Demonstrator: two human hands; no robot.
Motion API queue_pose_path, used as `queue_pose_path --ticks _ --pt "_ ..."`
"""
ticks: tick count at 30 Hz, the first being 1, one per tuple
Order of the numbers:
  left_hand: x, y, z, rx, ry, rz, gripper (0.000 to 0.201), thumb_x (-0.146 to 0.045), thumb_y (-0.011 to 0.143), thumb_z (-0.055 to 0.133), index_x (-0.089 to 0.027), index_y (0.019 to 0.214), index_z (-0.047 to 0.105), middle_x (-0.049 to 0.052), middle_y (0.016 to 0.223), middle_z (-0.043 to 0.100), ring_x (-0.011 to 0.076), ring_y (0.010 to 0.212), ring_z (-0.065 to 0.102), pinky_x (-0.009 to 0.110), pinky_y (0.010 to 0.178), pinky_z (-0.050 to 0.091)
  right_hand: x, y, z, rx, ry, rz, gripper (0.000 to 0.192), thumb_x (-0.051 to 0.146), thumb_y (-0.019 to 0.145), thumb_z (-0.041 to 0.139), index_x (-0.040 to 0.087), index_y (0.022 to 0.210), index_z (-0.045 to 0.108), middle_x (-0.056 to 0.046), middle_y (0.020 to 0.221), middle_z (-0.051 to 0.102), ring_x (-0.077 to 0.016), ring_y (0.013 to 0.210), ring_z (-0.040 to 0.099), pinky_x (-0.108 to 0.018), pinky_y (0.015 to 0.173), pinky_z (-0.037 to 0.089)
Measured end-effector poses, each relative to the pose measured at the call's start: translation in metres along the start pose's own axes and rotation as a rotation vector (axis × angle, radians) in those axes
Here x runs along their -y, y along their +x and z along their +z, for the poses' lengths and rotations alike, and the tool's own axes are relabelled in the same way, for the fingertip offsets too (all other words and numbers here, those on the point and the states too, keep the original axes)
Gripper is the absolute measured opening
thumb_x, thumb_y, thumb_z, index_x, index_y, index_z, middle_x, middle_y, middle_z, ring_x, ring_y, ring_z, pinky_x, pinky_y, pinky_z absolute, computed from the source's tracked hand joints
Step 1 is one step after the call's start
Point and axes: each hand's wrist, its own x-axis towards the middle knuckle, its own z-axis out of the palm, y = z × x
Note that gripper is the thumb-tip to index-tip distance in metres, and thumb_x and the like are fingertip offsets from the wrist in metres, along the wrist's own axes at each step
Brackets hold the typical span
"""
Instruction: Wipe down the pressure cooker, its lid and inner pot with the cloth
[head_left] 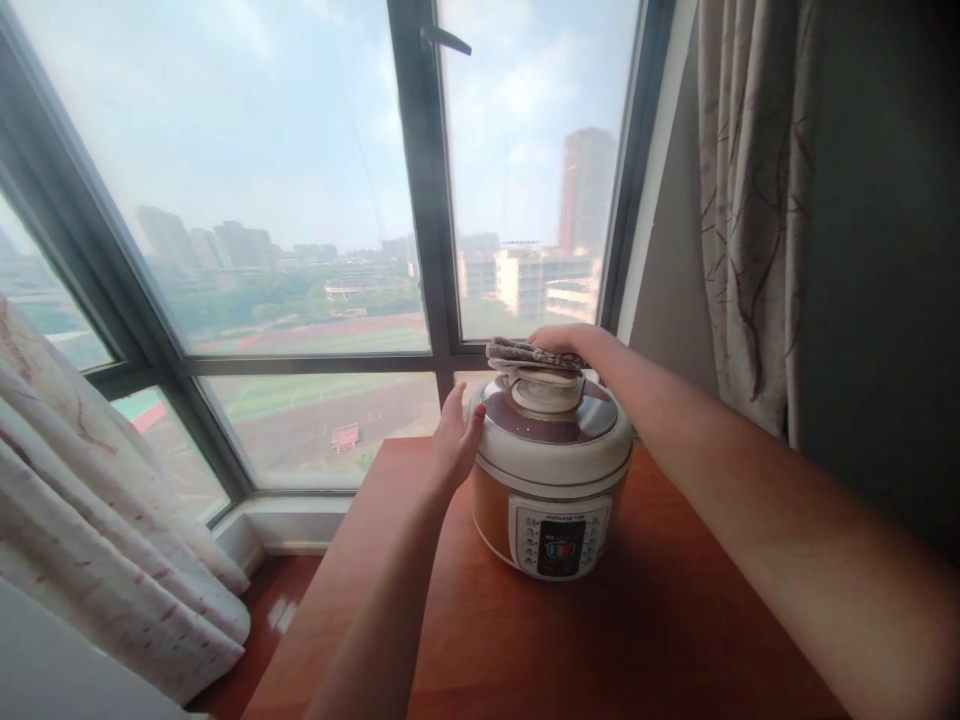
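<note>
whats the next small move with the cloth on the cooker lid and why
Probably sweep the cloth forward across the lid. The right hand presses it on the lid's top knob, while the left hand braces the cooker at its side, so the lid's brown ring looks unwiped yet.

The wooden table [675, 620] lies bare in front of and right of the pressure cooker [553, 470], while the window frame [431, 250] closes off the space behind it.
</note>
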Motion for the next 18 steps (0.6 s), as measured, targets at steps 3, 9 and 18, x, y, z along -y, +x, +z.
queue_pose_path --ticks 3,9,18 --pt "-0.001 0.000 0.000 0.002 0.031 0.010 0.081 -0.071 0.094 0.029 -0.016 0.154 0.033 0.019 0.157 0.039 0.0338 0.144 0.040 0.052 0.115 0.033 -0.026 -0.012 0.005 0.027 0.169 -0.051 0.017 0.032 0.071 0.069 0.019 0.080 0.076 -0.008 0.083 0.077 -0.0273 0.078 0.069 -0.038 0.078 0.055" --pt "-0.002 -0.001 0.000 -0.006 0.059 0.017 0.080 -0.071 0.094 0.028 -0.016 0.152 0.036 0.018 0.156 0.042 0.0330 0.142 0.042 0.051 0.115 0.035 -0.054 -0.032 0.027 -0.126 0.435 -0.171 0.045 0.054 0.074 0.058 0.016 0.091 0.074 -0.008 0.089 0.075 -0.0274 0.086 0.068 -0.038 0.084 0.053" --pt "-0.007 -0.003 0.000 -0.021 0.067 0.038 0.075 -0.067 0.096 0.027 -0.016 0.150 0.040 0.018 0.155 0.042 0.0321 0.145 0.037 0.050 0.117 0.031 -0.078 -0.087 0.035 -0.411 0.397 -0.220 0.047 0.059 0.079 0.054 0.020 0.097 0.071 -0.011 0.106 0.071 -0.0303 0.107 0.062 -0.042 0.099 0.046"
